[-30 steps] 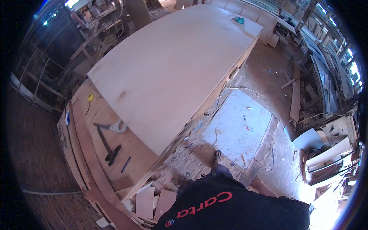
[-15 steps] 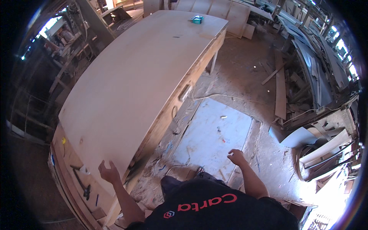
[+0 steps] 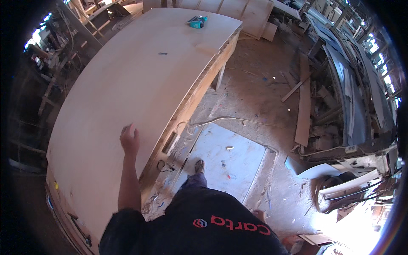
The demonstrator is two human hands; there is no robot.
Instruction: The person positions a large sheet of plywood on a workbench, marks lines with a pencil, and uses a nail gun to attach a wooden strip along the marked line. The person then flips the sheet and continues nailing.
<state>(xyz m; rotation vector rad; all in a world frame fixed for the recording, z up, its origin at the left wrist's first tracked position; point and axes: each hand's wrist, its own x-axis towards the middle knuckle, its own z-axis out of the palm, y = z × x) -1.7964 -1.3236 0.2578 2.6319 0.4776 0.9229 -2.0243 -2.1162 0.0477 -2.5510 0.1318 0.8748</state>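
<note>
The left hand (image 3: 129, 138), fingers curled, its grip unclear, is over the large pale wooden sheet (image 3: 112, 100) at left; a blue-green handheld tool (image 3: 196, 24) lies far along it. The right hand's state cannot be told.

Strong white glare washes out the floor (image 3: 308, 212) at lower right. The left side stays dim, while small bright openings (image 3: 389, 80) shine at upper right. The pale board (image 3: 102, 102) is softly lit, its edges bending toward the black rim.

The wooden sheet (image 3: 102, 97) looks smooth and matt.
</note>
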